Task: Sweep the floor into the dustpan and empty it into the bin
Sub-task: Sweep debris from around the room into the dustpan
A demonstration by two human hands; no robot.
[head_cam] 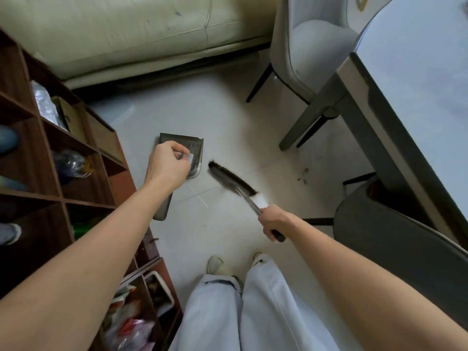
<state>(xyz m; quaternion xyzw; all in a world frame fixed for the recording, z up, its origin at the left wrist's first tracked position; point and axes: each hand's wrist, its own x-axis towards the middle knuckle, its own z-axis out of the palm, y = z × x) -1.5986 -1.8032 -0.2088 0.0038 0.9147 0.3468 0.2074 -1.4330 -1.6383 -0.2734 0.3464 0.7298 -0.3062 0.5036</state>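
Observation:
My left hand (168,163) is closed around the top of the dustpan's handle, and the dark grey dustpan (182,144) stands on the pale tiled floor below it, its mouth toward the right. My right hand (274,222) grips the dark handle of a small broom (231,179) whose black bristles are blurred, just right of the dustpan. A small patch of dark debris (303,176) lies on the floor farther right, near the table leg. No bin is in view.
A brown cubby shelf (58,188) full of bags lines the left. A pale sofa (141,34) runs along the back. A grey chair (304,59), a table (410,97) and a dark chair (395,249) crowd the right. My legs and shoes (215,264) stand below.

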